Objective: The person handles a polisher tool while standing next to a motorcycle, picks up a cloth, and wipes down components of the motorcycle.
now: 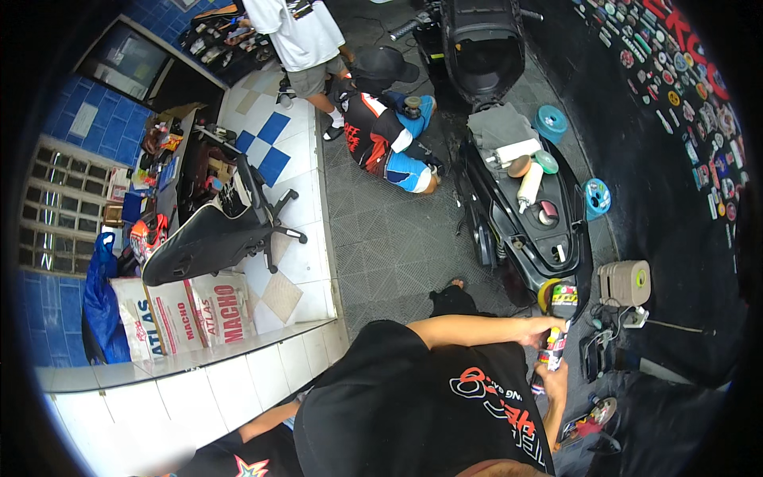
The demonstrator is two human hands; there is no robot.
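Note:
My left hand (536,331) grips the front part of a sticker-covered power polisher (557,343). Farther back, my right hand (553,374) is closed around the tool's body. The yellow pad (545,295) is at the near end of a black motor scooter body (536,238) with its seat off; whether they touch cannot be told. On the scooter lie a grey cloth (502,126), white bottles (529,188), a brown round pad (519,166), a green round pad (546,161) and a small container with a dark red top (547,213).
A co-worker (381,131) crouches left of the scooter; another person (304,47) stands behind. Another person's arm (271,420) shows lower left. Blue stools (597,198), a beige box-shaped appliance (625,283) and cables line the right wall. An office chair (226,232) stands left.

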